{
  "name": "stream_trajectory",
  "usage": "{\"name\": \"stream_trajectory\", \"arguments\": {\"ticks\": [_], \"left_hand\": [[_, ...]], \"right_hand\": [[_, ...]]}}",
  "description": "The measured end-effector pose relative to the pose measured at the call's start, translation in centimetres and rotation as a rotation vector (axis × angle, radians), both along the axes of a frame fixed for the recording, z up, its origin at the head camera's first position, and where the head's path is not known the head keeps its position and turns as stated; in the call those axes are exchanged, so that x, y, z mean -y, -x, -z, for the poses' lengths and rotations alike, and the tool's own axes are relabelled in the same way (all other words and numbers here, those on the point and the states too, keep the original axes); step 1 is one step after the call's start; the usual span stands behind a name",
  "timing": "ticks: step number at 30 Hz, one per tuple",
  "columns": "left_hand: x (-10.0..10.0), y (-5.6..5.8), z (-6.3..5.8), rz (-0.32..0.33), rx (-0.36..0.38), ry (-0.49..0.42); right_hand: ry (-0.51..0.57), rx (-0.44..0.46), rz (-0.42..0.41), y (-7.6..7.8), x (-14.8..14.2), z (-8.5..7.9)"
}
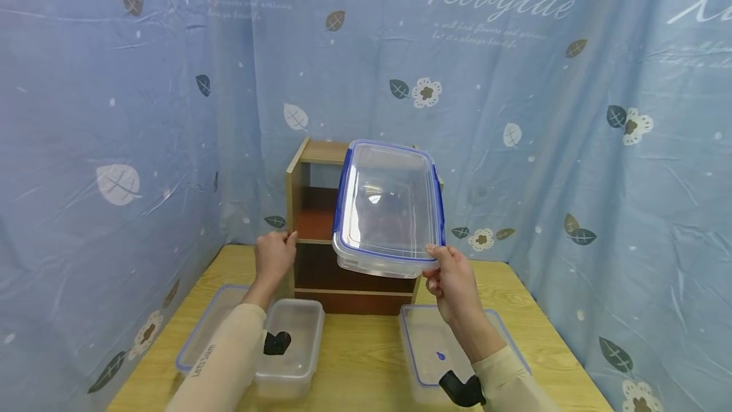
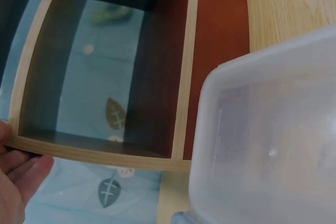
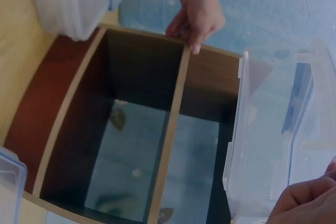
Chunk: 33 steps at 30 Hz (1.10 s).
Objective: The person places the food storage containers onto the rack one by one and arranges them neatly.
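A small wooden shelf unit (image 1: 293,199) with dark red-brown inner faces stands at the back of the table. My left hand (image 1: 274,256) grips the front edge of its left side panel, about halfway up; the left wrist view shows the fingers (image 2: 32,178) at this edge. In my right hand (image 1: 457,285) is a clear plastic food container (image 1: 391,202) with a blue-trimmed lid. The thumb lies on the lid's near right corner, with the fingers underneath. The container is raised and tilted in front of the shelf unit, hiding much of its right side.
On the wooden table (image 1: 357,361) sit a frosted, lidless-looking box (image 1: 297,339) and a blue-rimmed container (image 1: 220,310) at the left. Another blue-rimmed container (image 1: 426,336) is at the right, under my right forearm. Blue patterned curtains (image 1: 366,49) surround the table.
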<state>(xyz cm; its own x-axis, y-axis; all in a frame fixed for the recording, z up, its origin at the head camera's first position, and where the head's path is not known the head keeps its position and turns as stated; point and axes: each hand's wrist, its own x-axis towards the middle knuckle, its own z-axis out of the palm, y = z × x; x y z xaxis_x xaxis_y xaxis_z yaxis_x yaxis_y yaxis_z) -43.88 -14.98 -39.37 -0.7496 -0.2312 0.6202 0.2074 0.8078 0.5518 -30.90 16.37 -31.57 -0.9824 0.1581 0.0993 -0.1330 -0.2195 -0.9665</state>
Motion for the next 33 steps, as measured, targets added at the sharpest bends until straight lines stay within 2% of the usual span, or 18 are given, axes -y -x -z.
{"name": "stream_trajectory", "arguments": {"ticks": [6,11,18,25,33], "left_hand": [[-0.2,-0.1,-0.1,-0.004,0.018,-0.004],[-0.5,-0.3,-0.2,0.013,-0.005,0.0],[-0.2,-0.3,0.1,-0.01,-0.028,-0.018],[-0.1,-0.3,0.3,-0.008,-0.048,-0.013],[-0.1,-0.2,0.3,-0.012,-0.052,-0.006]], "right_hand": [[0.02,-0.013,-0.008,1.1,0.2,-0.8],[0.027,-0.031,0.009,2.2,0.1,-1.4],[0.005,-0.023,0.012,3.8,0.6,-2.4],[-0.013,-0.01,0.015,4.5,0.9,-3.0],[-0.063,0.011,0.016,5.2,1.2,-4.6]]}}
